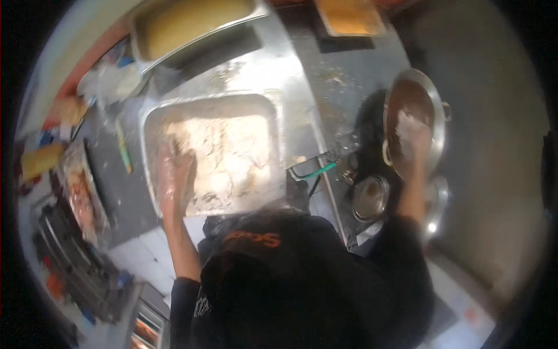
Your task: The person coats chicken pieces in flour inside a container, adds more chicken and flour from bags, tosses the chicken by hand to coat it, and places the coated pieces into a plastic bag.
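A deep metal tray (281,145) holds a layer of pale, floury powder (232,157) with lumpy marks in it. My left hand (173,171), coated with white powder, is inside the tray near its left wall, thumb and fingers apart and nothing visible in it. To the right, a round metal pan (437,110) contains brown liquid (407,96). My right hand (419,142) reaches over this pan, blurred by motion. Something whitish (408,125) shows at its fingertips; whether it is a held piece or powder on the fingers cannot be made out.
Beyond the powder tray stands another metal tray with yellow contents (192,26). A smaller orange-filled tray (351,17) is at the back. A round metal container (371,198) stands below the pan. On the left lie a plastic bag (113,81), a green-yellow stick-like item (124,145) and a long tray (84,192).
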A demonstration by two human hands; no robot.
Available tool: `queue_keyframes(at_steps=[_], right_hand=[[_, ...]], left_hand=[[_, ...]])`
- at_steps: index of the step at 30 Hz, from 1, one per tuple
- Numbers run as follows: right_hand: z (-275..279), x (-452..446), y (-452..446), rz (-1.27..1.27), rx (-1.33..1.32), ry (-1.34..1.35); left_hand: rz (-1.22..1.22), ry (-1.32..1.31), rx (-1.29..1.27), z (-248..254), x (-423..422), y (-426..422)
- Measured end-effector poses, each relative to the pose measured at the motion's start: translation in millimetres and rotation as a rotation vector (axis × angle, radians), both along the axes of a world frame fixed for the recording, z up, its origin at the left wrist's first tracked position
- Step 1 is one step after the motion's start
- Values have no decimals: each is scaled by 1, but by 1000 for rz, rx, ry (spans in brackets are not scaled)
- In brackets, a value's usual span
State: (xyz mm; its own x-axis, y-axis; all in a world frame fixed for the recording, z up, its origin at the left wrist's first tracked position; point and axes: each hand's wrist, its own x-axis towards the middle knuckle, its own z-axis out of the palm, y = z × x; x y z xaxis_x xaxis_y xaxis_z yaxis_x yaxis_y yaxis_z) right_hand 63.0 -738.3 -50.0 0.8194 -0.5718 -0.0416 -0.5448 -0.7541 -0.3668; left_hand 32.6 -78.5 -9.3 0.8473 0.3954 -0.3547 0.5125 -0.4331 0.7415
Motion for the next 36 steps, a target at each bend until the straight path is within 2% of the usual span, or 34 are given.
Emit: queue_keyframes(at_steps=[3,5,8,9,10,12,13,16,18,20,23,25,26,27,30,33,35,36], right_hand=[[-4,7,-5,42,-167,-32],[35,10,36,67,-292,-85],[118,14,156,274,-195,-238],[142,16,202,377,-90,-257],[162,18,246,477,27,-234],[172,21,319,704,195,-69],[137,20,333,1145,339,-220],[91,27,439,1292,113,449],[25,28,464,1294,54,383],[27,39,483,1065,141,544],[0,37,475,1230,37,526],[-2,28,464,1278,73,443],[-3,24,460,1310,94,396],[-12,21,454,1358,145,328],[27,18,449,1398,162,440],[92,0,434,1010,850,346],[53,-13,432,1013,907,138],[39,-19,432,1012,934,32]], left_hand=[[-140,-34,152,-67,-13,51],[-305,-45,261,-135,-30,94],[-239,-15,144,-98,-25,56],[-199,59,78,-43,-13,32],[-162,131,10,-14,-6,20],[-187,119,36,-17,-6,23],[-202,109,48,-21,-5,25],[-409,291,340,-35,-2,36],[-336,290,261,-31,-2,34],[-302,250,212,-28,-4,30],[-313,219,247,-41,-10,34],[-307,281,282,-35,-8,31],[-285,341,299,-17,-3,25],[-190,368,136,24,4,4],[-221,250,145,-28,-11,30],[-140,348,28,28,-4,3],[-219,234,23,1,-12,16],[-178,253,-39,0,-10,16]])
